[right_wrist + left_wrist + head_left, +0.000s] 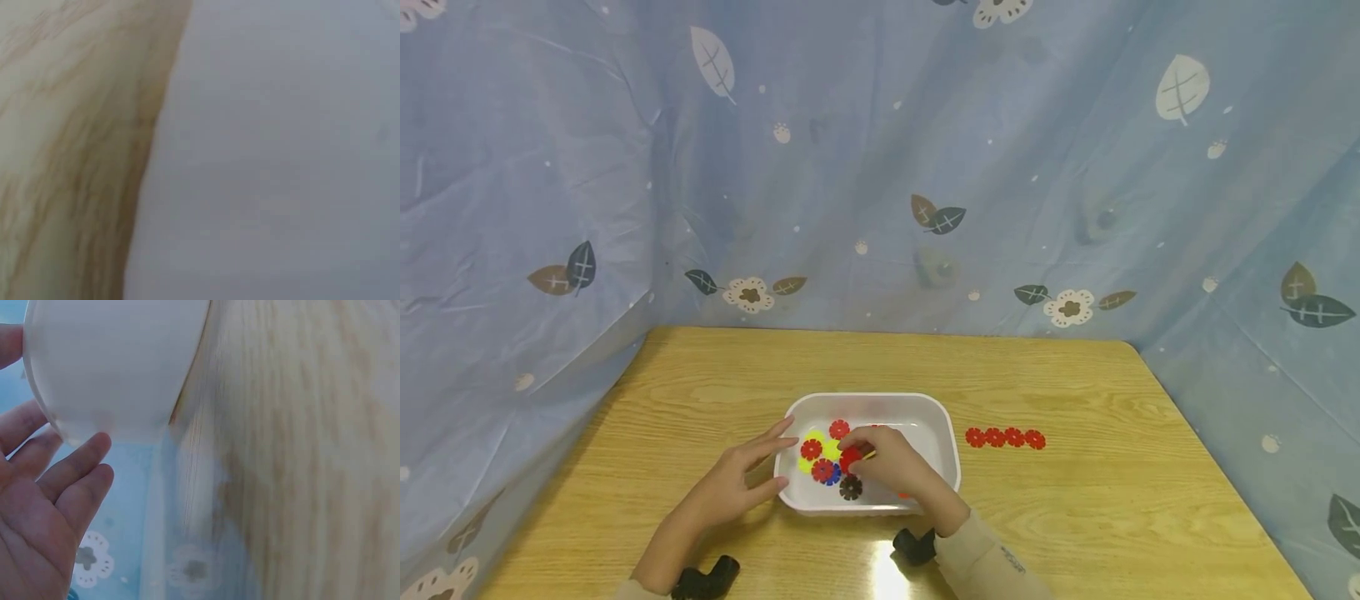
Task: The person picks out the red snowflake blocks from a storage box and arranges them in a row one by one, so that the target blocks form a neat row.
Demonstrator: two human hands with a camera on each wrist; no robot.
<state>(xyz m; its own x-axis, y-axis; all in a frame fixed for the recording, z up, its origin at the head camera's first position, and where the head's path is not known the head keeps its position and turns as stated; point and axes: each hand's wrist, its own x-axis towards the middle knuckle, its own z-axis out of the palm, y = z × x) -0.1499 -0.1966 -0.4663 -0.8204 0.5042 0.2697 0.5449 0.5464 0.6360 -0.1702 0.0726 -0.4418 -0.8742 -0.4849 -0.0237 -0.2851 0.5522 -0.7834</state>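
Observation:
A white plastic tray [955, 467] holds several notched snowflake discs in red, yellow, blue and black. Inside it, my right hand [891, 460] pinches a red disc [850, 460] between thumb and fingers, with a yellow edge showing beside it. At the tray's left end is my left hand [733, 483], fingers spread and fingertips right at the rim. The left wrist view shows the relaxed fingers of the left hand [44, 506] against the tray's outer wall [119, 369]. Only the tray wall [269, 156] and wood show in the right wrist view; the right hand is outside it.
Right of the tray, a row of several red discs [1004, 437] lies on the wooden table [1112, 500]. Black wrist straps [706, 579] show near the front. A blue patterned curtain [880, 150] hangs behind the table and along both sides.

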